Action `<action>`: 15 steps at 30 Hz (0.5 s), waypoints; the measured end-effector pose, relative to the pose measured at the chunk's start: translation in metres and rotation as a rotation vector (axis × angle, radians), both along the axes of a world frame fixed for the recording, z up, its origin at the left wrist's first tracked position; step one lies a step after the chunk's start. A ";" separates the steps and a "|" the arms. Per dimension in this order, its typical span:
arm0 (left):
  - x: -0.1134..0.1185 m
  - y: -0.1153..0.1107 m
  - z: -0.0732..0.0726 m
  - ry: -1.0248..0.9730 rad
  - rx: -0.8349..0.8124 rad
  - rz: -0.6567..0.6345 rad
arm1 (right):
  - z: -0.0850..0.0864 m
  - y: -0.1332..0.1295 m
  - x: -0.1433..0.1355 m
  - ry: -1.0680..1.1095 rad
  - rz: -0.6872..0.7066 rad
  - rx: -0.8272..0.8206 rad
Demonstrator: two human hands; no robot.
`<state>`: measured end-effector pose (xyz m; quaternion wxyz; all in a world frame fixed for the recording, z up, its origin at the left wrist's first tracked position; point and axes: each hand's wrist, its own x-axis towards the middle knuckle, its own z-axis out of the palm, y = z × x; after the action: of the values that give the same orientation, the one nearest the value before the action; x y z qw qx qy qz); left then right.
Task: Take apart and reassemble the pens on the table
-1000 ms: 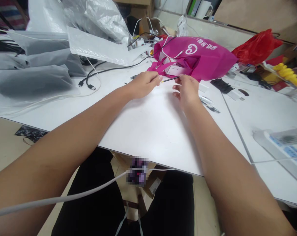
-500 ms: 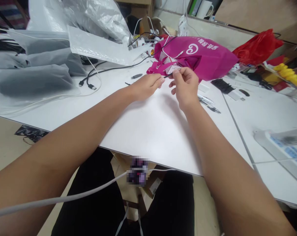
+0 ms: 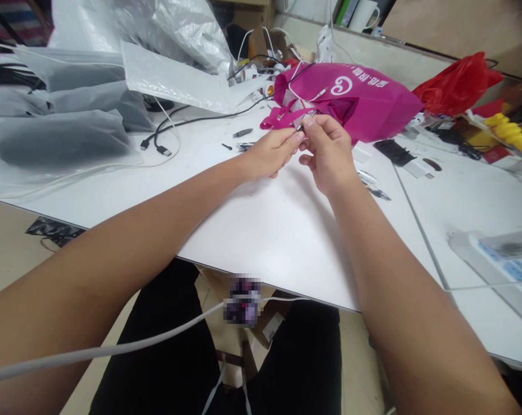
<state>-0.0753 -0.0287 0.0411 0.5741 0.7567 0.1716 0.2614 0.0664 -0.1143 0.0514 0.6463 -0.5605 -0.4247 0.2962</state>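
White, smooth tabletop [image 3: 261,225] spreads under the forearms; the left hand [image 3: 272,154] and right hand [image 3: 330,151] have drawn closer together near the creased pink bag [image 3: 384,106], so the thin dark stick [image 3: 299,127] between their fingertips is mostly hidden. Right thumb and forefinger pinch it, left fingers close on its other end, how firmly I cannot tell; a tapered grey piece [image 3: 242,132] lies just beyond the left hand, matt, puffy pouches [image 3: 57,138] farther left.
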 end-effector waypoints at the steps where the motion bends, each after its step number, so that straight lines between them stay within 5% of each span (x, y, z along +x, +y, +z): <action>1: 0.001 -0.002 0.001 -0.010 -0.048 -0.012 | 0.001 0.000 0.000 0.001 0.008 0.012; 9: 0.002 -0.009 0.006 -0.028 -0.206 -0.046 | 0.004 -0.004 -0.001 0.024 0.045 -0.008; 15: 0.005 -0.005 -0.001 -0.044 -0.038 -0.014 | 0.002 0.000 0.002 -0.050 -0.006 -0.066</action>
<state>-0.0706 -0.0337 0.0398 0.5939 0.7408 0.1586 0.2709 0.0684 -0.1141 0.0536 0.6176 -0.5900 -0.4290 0.2940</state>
